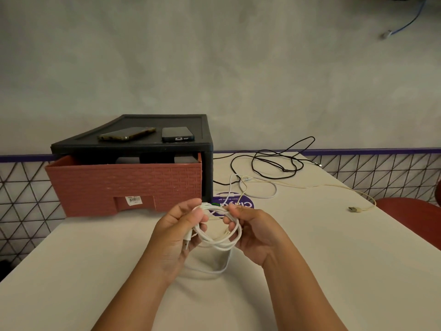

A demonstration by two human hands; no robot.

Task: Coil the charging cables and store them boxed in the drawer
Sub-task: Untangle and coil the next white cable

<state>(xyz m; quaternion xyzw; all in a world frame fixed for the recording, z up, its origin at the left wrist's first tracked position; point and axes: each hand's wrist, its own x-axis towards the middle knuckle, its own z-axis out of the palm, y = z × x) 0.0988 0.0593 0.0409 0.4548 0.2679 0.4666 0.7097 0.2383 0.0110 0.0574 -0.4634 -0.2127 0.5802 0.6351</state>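
Pinching a white cable [216, 237] from both sides, the two hands hold it above the table [334, 271]. The left hand [177, 231] closes thumb and fingers on the near-left of the coil, with a plug end poking down past its palm. The right hand [254, 231] grips the coil's right side, thumb on top, fingers curled underneath. Smooth and round in section, the cable makes several loose rings between the hands; one slack loop droops below them onto the table, and a strand runs away from the fingertips toward more white slack lying beyond.

Just past the fingertips, a round purple sticker [241, 204] with white lettering lies flat on the matte, pale tabletop. Farther out and to the right, a cream cable [310, 186] trails across the table to a flat plug near the right edge. Beyond that, a thin black cable [274, 161] lies in a loose tangle.

Ahead and left of the hands stands a black plastic drawer case [207, 154]. Its drawer [124, 182], brick-red with a woven-basket texture and a barcode label in the handle recess, is pulled partly out; its inside is hidden from this angle. Two phones [152, 134] lie flat on the case's recessed top.

A red chair [410, 218] sits to the far right.
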